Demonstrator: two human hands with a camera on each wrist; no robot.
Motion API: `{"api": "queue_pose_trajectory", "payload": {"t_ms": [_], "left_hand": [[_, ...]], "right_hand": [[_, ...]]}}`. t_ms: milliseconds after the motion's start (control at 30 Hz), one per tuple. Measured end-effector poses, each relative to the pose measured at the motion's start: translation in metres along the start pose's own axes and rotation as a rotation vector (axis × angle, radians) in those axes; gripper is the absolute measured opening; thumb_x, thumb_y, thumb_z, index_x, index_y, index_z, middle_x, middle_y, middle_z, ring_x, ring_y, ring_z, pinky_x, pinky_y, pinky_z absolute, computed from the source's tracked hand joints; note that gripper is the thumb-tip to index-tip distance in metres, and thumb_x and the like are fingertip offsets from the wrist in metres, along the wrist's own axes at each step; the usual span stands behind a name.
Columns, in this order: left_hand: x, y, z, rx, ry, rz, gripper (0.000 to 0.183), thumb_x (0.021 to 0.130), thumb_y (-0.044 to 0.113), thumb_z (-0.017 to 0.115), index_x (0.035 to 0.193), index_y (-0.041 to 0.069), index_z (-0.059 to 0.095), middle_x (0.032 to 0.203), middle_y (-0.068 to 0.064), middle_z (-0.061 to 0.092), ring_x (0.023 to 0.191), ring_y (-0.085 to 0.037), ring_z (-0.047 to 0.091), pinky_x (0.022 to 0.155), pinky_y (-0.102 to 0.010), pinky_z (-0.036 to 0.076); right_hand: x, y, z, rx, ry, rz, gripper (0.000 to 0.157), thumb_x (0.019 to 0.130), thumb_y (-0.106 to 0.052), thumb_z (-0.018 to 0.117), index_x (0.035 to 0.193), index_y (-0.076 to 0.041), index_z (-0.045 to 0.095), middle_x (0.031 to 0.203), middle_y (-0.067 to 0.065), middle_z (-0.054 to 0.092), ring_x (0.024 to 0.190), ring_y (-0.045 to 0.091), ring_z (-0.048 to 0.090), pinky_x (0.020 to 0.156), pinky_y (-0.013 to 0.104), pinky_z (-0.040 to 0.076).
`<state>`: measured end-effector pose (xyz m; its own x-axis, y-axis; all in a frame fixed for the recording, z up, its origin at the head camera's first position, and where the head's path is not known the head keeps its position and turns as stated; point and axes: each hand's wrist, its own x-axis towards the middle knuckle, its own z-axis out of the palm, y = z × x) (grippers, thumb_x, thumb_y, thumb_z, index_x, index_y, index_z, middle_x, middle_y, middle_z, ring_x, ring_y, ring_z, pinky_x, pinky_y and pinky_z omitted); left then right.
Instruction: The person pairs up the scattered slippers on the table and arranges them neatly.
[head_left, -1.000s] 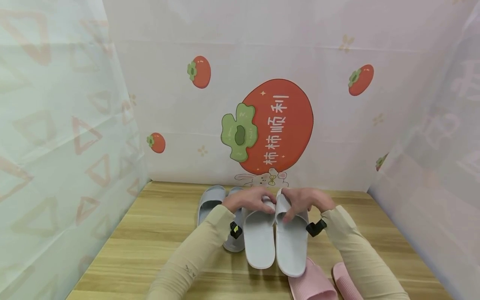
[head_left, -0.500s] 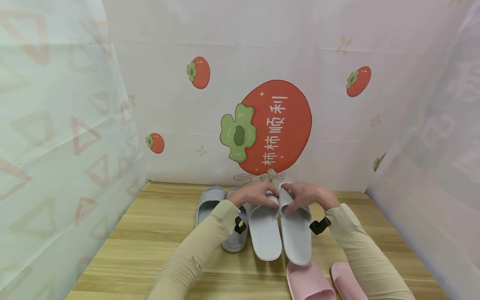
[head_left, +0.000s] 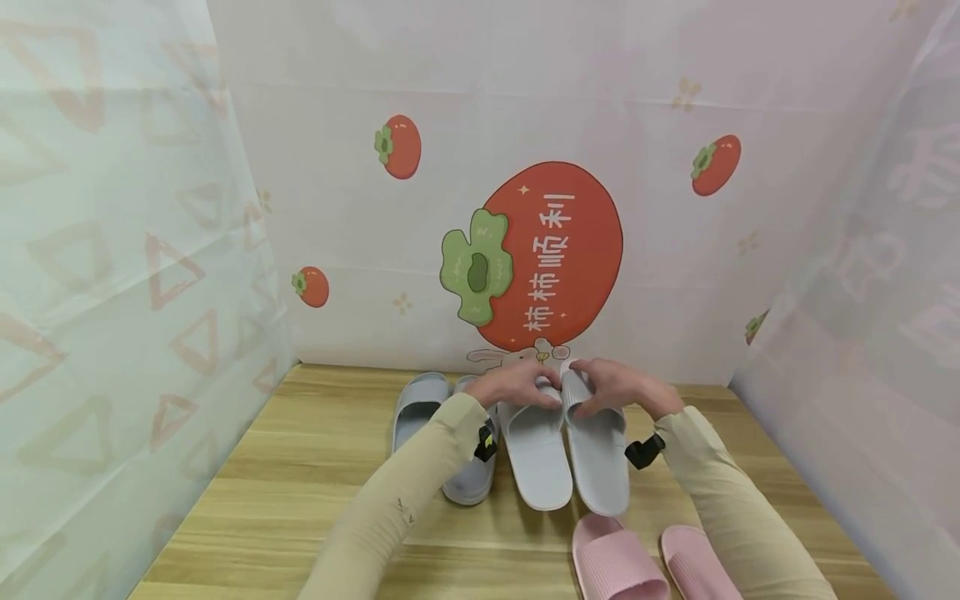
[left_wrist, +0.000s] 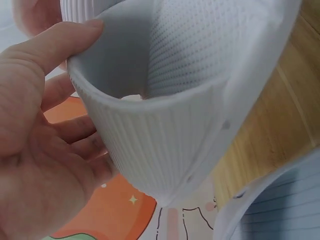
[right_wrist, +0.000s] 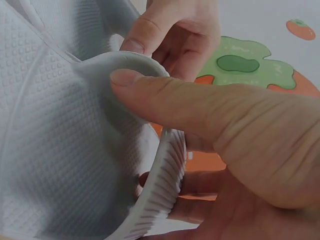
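My left hand [head_left: 517,385] grips the strap of a light grey slide slipper [head_left: 542,467] at its toe end. In the left wrist view the thumb hooks over the edge of the ribbed strap [left_wrist: 155,130], fingers outside it. The matching slipper [head_left: 600,467] is in my right hand [head_left: 617,387]; in the right wrist view the right thumb [right_wrist: 165,97] lies inside the strap's opening and the fingers curl round its outer side. Both slippers tilt side by side, heels toward me, with shadow beneath the left one's heel.
A blue-grey pair of slippers stands to the left, one slipper [head_left: 422,408] uncovered and the other [head_left: 471,479] partly under my left sleeve. Pink slippers [head_left: 618,558] lie at the front right, one partly behind my right sleeve. A persimmon-printed backdrop [head_left: 360,217] closes off the wooden surface [head_left: 300,467].
Both light grey slippers have moved away from me and slightly right, toward the backdrop, with my hands still holding them. More of the left pink slipper shows. The blue-grey pair has stayed put.
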<state>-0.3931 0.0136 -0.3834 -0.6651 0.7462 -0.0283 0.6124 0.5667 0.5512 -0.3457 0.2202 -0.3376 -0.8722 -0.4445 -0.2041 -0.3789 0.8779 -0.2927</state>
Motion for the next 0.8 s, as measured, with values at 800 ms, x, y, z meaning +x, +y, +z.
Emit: {"api": "queue_pose_trajectory", "payload": {"t_ms": [800], "left_hand": [[0.025,-0.015,0.006,0.014,-0.038,-0.035,0.038,0.087,0.029,0.075,0.123,0.02,0.065,0.123,0.004,0.062,0.107,-0.011,0.052,0.101,-0.031,0.045]], "right_hand": [[0.023,0.023,0.012,0.003,0.008,0.068,0.083,0.077,-0.031,0.083,0.144,-0.006,0.043,0.119,0.013,0.06,0.1,0.025,0.054,0.092,0.048,0.049]]}}
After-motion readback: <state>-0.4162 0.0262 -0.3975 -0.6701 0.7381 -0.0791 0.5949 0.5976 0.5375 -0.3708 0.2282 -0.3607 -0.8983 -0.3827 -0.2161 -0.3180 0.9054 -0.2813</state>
